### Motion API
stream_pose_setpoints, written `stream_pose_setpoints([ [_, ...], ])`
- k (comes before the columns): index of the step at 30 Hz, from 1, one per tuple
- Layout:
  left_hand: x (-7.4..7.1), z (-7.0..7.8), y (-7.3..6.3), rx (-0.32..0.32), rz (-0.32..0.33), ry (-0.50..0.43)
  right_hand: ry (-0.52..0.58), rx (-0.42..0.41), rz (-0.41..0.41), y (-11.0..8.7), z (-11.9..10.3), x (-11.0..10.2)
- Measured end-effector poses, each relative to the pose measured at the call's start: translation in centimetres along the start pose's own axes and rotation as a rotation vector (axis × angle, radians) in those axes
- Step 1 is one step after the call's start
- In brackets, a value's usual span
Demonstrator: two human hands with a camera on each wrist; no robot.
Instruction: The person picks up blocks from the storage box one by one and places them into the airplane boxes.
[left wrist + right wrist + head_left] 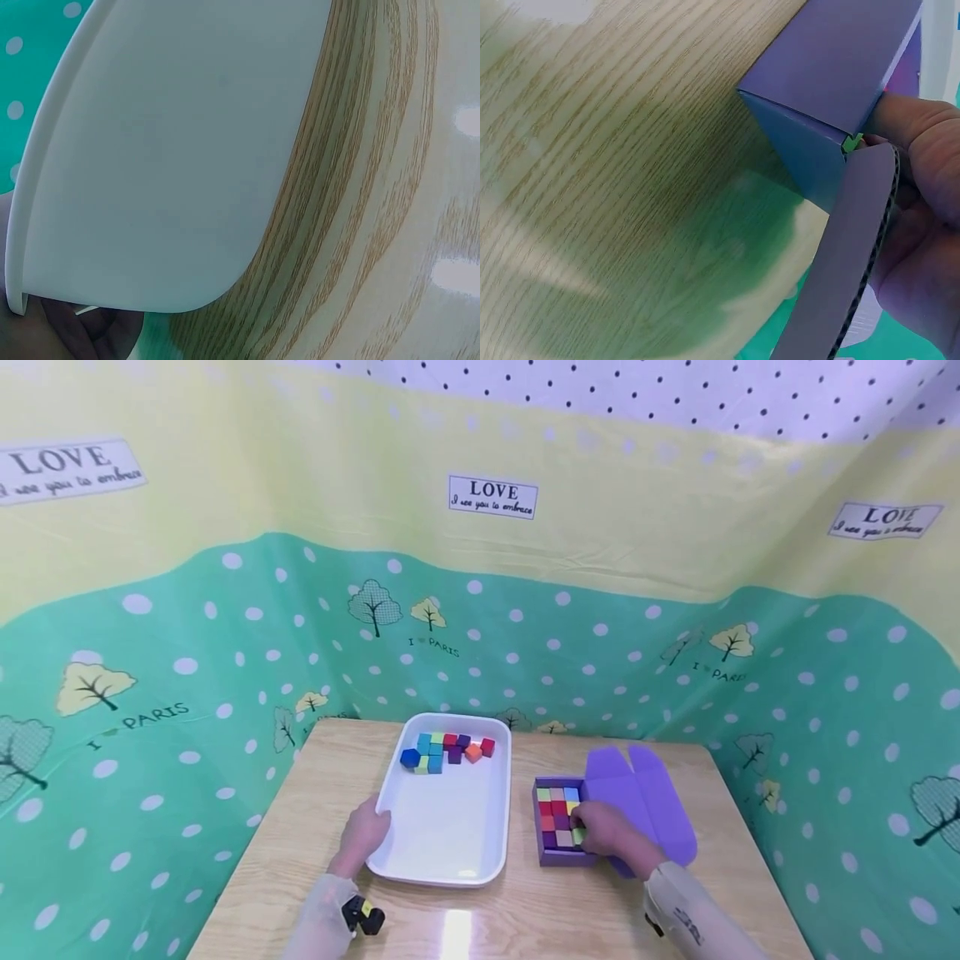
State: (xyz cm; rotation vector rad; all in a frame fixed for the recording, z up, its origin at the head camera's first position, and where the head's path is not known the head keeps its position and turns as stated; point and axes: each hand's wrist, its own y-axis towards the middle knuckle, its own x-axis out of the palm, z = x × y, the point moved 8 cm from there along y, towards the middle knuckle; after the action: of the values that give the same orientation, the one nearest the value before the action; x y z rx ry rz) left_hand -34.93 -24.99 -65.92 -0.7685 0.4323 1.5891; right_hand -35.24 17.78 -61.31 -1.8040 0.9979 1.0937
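A white tray [441, 827] lies on the table, with several coloured blocks [436, 743] grouped at its far end. My left hand [365, 833] grips the tray's left rim; in the left wrist view its fingers [94, 330] show below the rim. To the right sits a purple box [567, 858] with rows of coloured blocks [558, 808] inside. My right hand [603, 829] reaches over the box's right side, fingertips down among the blocks beside a light green block [578, 836]. I cannot tell whether the fingers pinch a block.
The box's purple lid [660, 802] lies folded open to the right, under my right forearm. Beneath everything is a wooden table [300, 827]. A patterned green and yellow curtain [562, 635] hangs behind the table and along both sides.
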Motion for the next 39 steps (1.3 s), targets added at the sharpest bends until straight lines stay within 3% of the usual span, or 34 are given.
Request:
stream_pose_setpoints([
  [15,0.26,-0.26,-0.28,-0.008,-0.001,-0.004,-0.139,-0.066,0.049,0.15,0.03,0.65],
  [31,-0.10,-0.16,0.17,0.003,0.018,0.016,-0.157,-0.081,0.142,-0.22,-0.09,0.54],
  [39,0.03,-0.10,-0.05,0.001,-0.002,-0.001,-0.109,-0.071,0.182,-0.54,0.33,1.07],
])
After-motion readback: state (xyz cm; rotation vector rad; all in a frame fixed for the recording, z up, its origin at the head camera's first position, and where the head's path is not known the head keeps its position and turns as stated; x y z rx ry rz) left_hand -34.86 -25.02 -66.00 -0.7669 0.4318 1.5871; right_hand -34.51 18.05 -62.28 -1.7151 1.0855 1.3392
